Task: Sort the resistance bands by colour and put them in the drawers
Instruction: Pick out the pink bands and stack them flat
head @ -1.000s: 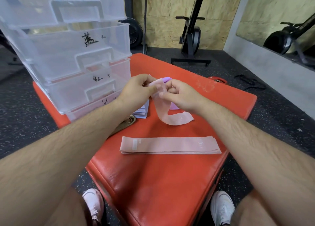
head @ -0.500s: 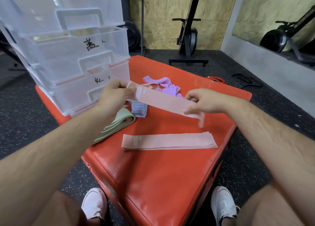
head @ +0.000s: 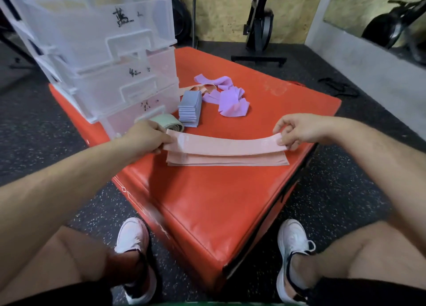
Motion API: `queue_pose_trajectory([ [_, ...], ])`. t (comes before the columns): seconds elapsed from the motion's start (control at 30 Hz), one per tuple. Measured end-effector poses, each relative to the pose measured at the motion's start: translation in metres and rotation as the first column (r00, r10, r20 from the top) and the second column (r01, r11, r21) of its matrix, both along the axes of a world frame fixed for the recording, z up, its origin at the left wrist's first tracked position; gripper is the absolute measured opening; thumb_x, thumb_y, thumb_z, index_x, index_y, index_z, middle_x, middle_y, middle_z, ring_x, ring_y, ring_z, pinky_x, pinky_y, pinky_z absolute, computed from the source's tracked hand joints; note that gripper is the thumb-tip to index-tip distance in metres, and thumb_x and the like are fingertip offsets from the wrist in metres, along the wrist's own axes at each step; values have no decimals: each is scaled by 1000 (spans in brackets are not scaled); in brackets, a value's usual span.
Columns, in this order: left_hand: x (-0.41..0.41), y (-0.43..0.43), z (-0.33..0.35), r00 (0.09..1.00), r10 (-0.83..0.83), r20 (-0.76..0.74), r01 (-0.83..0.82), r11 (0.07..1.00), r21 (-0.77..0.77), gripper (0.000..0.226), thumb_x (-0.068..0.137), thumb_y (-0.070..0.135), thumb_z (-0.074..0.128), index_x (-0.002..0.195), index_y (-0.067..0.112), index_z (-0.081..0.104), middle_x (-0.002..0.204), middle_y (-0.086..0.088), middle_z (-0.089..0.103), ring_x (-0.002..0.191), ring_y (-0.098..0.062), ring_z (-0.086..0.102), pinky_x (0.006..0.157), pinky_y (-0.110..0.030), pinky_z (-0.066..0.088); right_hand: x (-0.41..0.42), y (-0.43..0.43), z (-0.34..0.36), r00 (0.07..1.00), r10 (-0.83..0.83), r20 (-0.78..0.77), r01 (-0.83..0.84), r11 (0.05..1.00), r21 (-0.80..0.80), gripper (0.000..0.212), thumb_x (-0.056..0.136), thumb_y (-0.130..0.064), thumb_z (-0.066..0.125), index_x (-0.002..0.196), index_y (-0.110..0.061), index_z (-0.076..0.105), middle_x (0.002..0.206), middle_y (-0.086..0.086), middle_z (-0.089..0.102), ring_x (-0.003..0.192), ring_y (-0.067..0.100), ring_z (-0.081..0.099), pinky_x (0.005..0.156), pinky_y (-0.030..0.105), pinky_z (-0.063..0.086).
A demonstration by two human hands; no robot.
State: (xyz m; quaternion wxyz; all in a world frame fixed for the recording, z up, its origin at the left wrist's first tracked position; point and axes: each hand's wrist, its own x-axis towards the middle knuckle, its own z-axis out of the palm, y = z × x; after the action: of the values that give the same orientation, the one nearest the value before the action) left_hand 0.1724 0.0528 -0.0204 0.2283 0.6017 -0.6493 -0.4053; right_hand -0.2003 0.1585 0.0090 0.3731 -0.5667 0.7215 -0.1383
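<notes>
Sorting step, pink pile. I note left hand [head: 147,137] and right hand [head: 302,130] each pinching one end of flat pink fabric resistance band [head: 226,145], just above pink band stack [head: 230,161] on orange padded box [head: 207,202]. Next, my judgement: lower with edges aligned, release both pinches.

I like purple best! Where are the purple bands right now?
In the head view, the purple bands lie in a loose heap on the red mat, just right of the folded blue stack, beyond the pink band.
</notes>
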Motion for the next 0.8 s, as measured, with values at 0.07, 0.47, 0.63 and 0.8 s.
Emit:
queue_pose_trajectory([
  [0.07,0,3,-6,999,-21,45,23,999,-26,16,81,10,77,84,10,61,71,-8,58,45,-16,52,34,-14,40,7,2,-8,998,17,-61,-16,1000,14,27,89,-1,71,109,-14,57,84,6,62,69,16,64,67,32,54],
  [0.47,3,4,-29,959,-142,245,196,957,-213,31,74,19,80,89,12,54,75,-4,62,57,-24,58,55,-32,46,15,3,-22,962,90,-256,-83,996,37,11,91,-6,67,99,-14,68,83,6,67,71,18,62,62,30,51],
  [0.63,2,7,-27,881,-206,427,347,894,-284,19,79,26,76,78,13,63,72,0,63,71,-21,57,57,-28,38,17,3,-21,922,144,-359,-137,990,45,8,88,-19,73,93,-24,70,77,-11,58,62,7,54,57,26,39],
  [0.8,-2,4,-19,871,-211,444,381,861,-337,8,77,16,72,72,12,68,64,2,58,64,-16,54,50,-14,32,20,-6,-13,870,165,-465,-201,979,-29,2,84,-32,73,83,-32,72,91,-19,56,78,-3,50,77,30,42],
])
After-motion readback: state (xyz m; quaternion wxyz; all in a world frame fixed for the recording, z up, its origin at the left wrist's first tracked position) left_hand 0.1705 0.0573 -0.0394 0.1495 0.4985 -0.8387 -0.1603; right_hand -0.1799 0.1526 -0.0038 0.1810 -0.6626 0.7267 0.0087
